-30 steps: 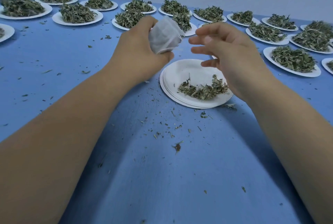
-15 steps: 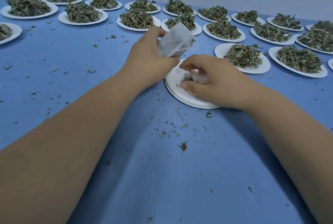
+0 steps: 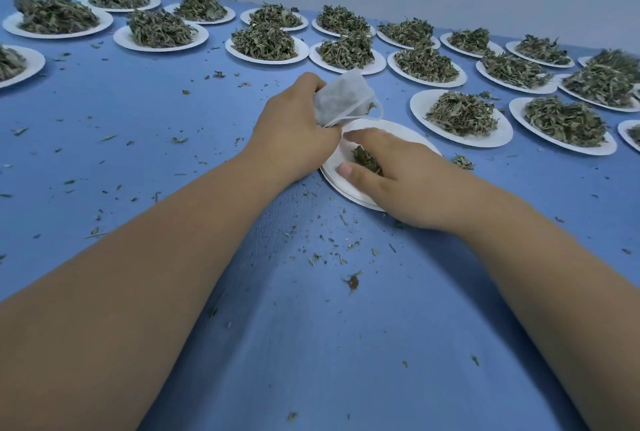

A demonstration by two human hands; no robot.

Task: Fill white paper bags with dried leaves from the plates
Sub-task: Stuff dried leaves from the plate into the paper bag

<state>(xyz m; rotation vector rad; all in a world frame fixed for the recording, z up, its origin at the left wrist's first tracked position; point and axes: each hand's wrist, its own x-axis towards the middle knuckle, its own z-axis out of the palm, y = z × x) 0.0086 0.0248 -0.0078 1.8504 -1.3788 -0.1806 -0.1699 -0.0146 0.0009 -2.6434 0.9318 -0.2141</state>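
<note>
My left hand [image 3: 294, 129] grips a small white paper bag [image 3: 343, 99] just above the near white plate [image 3: 398, 131], the bag's open mouth turned to the right with a few leaf bits showing at it. My right hand [image 3: 391, 174] lies on that plate, its fingers and thumb curled round a clump of dried green leaves [image 3: 367, 160]. The hand covers most of the plate, which sits on a stack of plates.
Many white plates heaped with dried leaves, such as one [image 3: 460, 117] just right of the bag, stand in rows across the back of the blue table [image 3: 311, 344]. Leaf crumbs are scattered over the cloth. A pale wall runs behind.
My right hand dropped from the air onto the near plate and gathered the leaves there into its fingers. My left hand lowered the bag toward the plate.
</note>
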